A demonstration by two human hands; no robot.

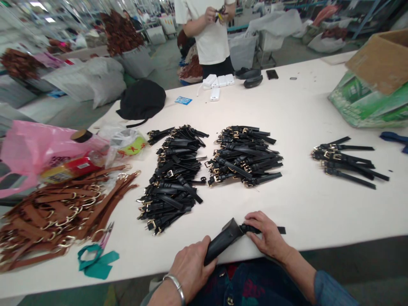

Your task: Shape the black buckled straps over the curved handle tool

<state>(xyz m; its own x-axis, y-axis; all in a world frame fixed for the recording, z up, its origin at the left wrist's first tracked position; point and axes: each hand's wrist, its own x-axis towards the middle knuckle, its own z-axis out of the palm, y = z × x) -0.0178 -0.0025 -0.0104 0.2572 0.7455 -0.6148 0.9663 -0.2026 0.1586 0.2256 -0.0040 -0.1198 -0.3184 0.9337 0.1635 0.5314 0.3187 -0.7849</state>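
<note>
My left hand, with a silver bangle at the wrist, is wrapped round a dark, curved, leather-like piece at the table's front edge. My right hand pinches a short black strap where it meets the far end of that piece. The strap's tail pokes out to the right past my fingers. Whether the two are joined cannot be made out. Beyond my hands lie a left pile of black buckled straps and a middle pile of black straps. A smaller group of black straps rests to the right.
Brown straps with metal rings cover the left side, beside scissors and a teal ribbon. A pink bag, black cap, white blocks and green carton stand around. Opposite, a person handles something small.
</note>
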